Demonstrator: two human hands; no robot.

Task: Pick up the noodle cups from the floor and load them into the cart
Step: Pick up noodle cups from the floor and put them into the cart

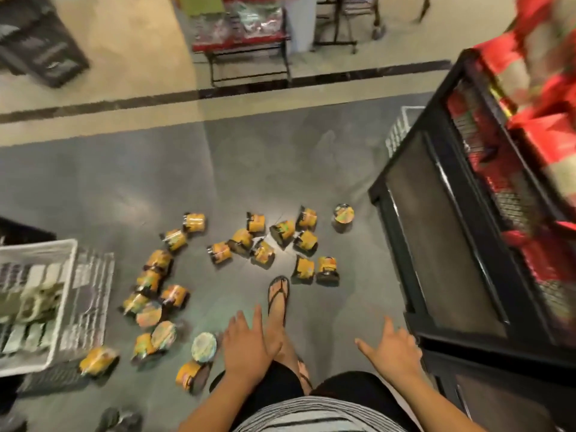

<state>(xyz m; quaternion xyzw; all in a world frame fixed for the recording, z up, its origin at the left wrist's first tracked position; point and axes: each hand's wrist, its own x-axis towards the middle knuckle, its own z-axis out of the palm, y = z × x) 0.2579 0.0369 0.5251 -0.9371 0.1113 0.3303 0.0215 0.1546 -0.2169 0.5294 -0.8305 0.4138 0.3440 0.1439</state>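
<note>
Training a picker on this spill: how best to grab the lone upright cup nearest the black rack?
Come from above and wrap the side wall of the cup just below its lid. It stands lid-up and alone, so there is likely room all round.

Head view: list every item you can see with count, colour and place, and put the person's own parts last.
noodle cups: about twenty-two, yellow-orange, scattered on the grey floor
white basket: one, white, left edge
second white basket: one, white, behind the black shelf
black shelf: one, black, right side, holding red packets
red stand: one, red, top centre, holding packets
black crate: one, black, top left
sandalled foot: one, dark straps, near the cups
left hand: one, fingers spread, holding nothing, lower centre
right hand: one, fingers spread, holding nothing, by the shelf corner
</note>
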